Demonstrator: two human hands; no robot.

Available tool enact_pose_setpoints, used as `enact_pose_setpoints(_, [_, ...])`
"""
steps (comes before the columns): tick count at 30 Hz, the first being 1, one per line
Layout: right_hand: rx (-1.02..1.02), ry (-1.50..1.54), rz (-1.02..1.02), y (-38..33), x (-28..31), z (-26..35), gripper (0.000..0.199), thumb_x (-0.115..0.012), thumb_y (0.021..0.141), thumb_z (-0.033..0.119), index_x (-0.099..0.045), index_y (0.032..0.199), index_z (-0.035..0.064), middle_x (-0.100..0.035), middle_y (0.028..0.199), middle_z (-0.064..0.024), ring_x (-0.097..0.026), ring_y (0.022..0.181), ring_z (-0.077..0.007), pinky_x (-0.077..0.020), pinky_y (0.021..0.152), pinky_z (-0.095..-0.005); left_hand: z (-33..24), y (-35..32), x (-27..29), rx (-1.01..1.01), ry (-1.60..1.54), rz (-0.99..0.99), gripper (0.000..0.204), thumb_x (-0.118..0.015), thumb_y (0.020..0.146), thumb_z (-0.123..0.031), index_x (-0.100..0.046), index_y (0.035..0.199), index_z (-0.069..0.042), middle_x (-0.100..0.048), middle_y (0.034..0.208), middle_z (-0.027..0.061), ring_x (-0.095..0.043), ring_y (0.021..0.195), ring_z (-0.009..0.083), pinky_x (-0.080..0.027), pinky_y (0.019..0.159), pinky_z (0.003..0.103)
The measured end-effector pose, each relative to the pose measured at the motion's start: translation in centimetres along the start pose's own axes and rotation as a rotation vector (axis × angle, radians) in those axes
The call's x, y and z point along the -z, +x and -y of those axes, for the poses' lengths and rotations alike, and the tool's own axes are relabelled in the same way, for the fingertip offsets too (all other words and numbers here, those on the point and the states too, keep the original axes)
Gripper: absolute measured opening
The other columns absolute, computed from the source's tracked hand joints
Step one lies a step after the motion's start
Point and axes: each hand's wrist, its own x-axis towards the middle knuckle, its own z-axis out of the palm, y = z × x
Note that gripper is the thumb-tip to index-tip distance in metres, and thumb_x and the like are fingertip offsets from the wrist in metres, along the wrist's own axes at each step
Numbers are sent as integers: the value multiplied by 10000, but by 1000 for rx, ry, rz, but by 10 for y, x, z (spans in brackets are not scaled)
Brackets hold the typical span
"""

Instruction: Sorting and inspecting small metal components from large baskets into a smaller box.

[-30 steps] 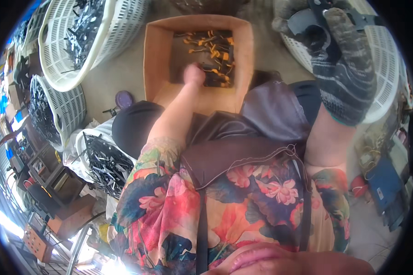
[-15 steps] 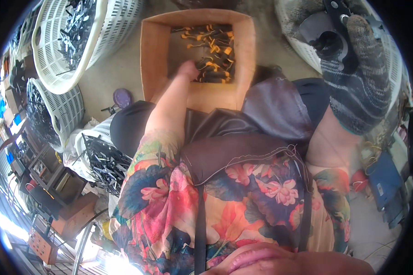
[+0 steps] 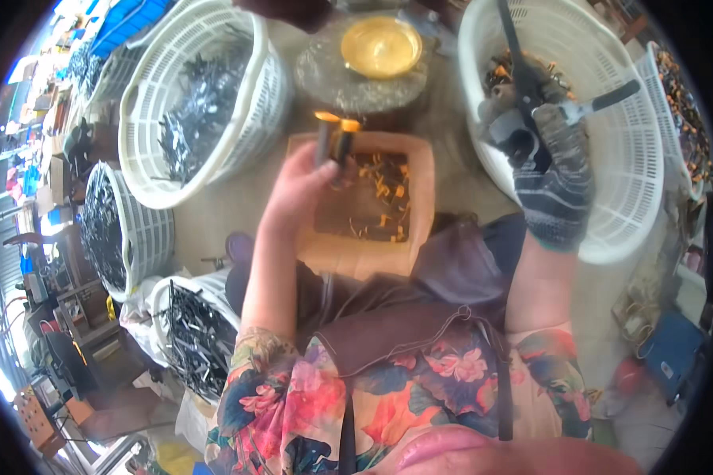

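My left hand (image 3: 297, 186) is bare and raised above the box (image 3: 424, 198). Its fingers are closed around two short dark parts (image 3: 331, 138) with orange ends. The parts stand almost upright, their long axis pointing away from me, orange ends on top.

My right hand (image 3: 550, 170) wears a knitted glove and is clenched on the cutter (image 3: 531, 87). It hangs over the big white basket (image 3: 634, 198) on my right. The cutter's dark head seems to point back toward my wrist, and the handles stick out up and to the right; whether its blades are parted I cannot tell.

The parts lie to the left of the cutter, well apart from it. The left hand holds them, so it is nearer.
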Motion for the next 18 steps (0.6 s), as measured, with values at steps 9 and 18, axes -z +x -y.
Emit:
enact_pose_setpoints(9, [13, 81, -3, -1, -6, 16, 475, -600, 837, 94, -461, 1258, -75, -627, 985, -166, -636, 861, -244, -560, 724, -391, -69, 178, 65, -352, 1053, -667, 350, -674, 763, -197, -617, 989, 64, -633, 784, 80, -553, 705, 148, -444, 669, 307])
enact_pose_setpoints(18, [3, 83, -82, -8, -4, 9, 395, -599, 850, 130, -522, 1200, -37, -645, 991, -117, -648, 835, -212, -544, 734, -325, -70, 172, 54, -175, 856, -626, 364, -624, 818, -222, -588, 1072, 37, -592, 805, 64, -543, 671, 139, -442, 603, 289])
